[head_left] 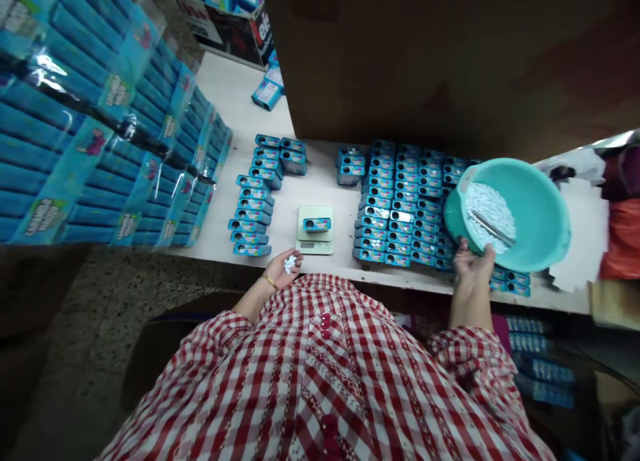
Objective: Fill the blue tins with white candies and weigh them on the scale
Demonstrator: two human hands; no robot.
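Small white pieces [289, 264] lie in the cupped palm of my left hand [283, 269], near the table's front edge. My right hand [473, 264] grips the lower left rim of a turquoise bowl [543, 214], which is tilted. Inside the bowl are many white pieces [487, 204] and a metal scoop [493, 228]. On a pale green scale [315, 248] between my hands stands one blue box [317, 224]. Rows of blue boxes [383, 214] fill the table between scale and bowl, several with white pieces on top.
More blue boxes [253, 216] stand left of the scale. Plastic-wrapped blue packs [100, 134] are stacked at the far left. A large brown panel [425, 61] rises behind the table. An open carton [230, 31] holds more boxes. White paper [583, 241] lies at the right.
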